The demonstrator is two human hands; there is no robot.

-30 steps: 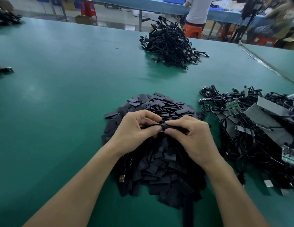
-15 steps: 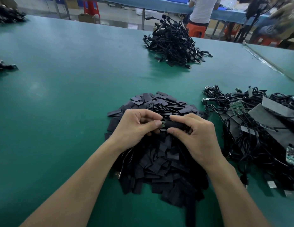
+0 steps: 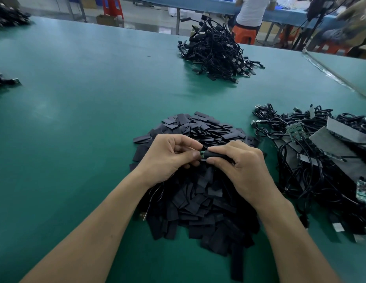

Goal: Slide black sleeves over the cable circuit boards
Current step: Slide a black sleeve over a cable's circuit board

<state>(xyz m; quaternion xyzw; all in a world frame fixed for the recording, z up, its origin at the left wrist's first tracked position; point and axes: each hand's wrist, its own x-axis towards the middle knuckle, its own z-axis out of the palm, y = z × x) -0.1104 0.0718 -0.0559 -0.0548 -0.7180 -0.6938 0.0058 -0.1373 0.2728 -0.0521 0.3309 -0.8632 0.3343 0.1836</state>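
Over a heap of flat black sleeves (image 3: 200, 199), my left hand (image 3: 170, 156) pinches the end of a small green circuit board (image 3: 202, 155), of which only a sliver shows. My right hand (image 3: 239, 166) grips a black sleeve (image 3: 215, 155) that covers most of that board. The board's cable (image 3: 155, 193) hangs down under my left wrist, its USB plug (image 3: 143, 216) lying on the table. At the right lies a tangle of cables with bare green boards (image 3: 294, 131).
A pile of sleeved cables (image 3: 214, 52) sits at the far middle of the green table (image 3: 76, 119). More black cables lie at the far left edge (image 3: 4, 80). Grey cards (image 3: 339, 148) rest on the right tangle. People and orange stools are beyond the table.
The sleeve sits further right in my right hand, and a bit of the green board shows between my hands. Both hands stay over the sleeve heap.
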